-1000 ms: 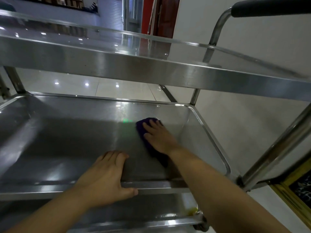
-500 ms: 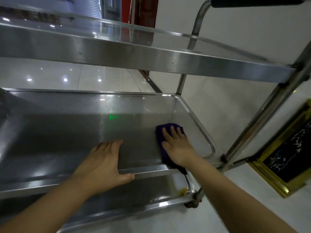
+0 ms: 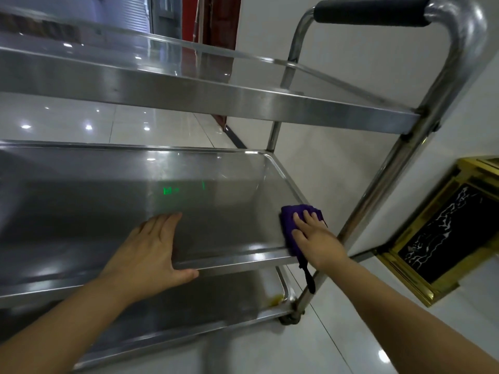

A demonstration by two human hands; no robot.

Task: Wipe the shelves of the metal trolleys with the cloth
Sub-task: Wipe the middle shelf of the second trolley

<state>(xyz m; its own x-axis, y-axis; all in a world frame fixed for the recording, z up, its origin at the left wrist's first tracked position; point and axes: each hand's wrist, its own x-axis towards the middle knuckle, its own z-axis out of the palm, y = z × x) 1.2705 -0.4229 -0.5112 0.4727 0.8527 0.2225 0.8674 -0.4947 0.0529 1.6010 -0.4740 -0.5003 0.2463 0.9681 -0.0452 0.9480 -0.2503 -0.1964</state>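
Note:
A stainless steel trolley with three shelves fills the view. A purple cloth (image 3: 289, 224) lies at the front right corner of the middle shelf (image 3: 135, 198), partly draped over its edge. My right hand (image 3: 316, 238) presses flat on the cloth with straight fingers. My left hand (image 3: 149, 251) rests on the front rim of the same shelf, fingers flat on the shelf and thumb hooked under the rim. The top shelf (image 3: 216, 95) runs above both hands. The bottom shelf (image 3: 216, 300) shows below.
The trolley's black-gripped handle (image 3: 370, 10) rises at the top right, with an upright post (image 3: 388, 179) just right of my right hand. A white wall and a gold-framed black panel (image 3: 442, 228) stand to the right. A yellowish stain (image 3: 276, 300) sits in the bottom shelf's corner.
My right hand has slid the cloth from the shelf's middle to its front right corner. My left hand has stayed on the front rim. The view has shifted right.

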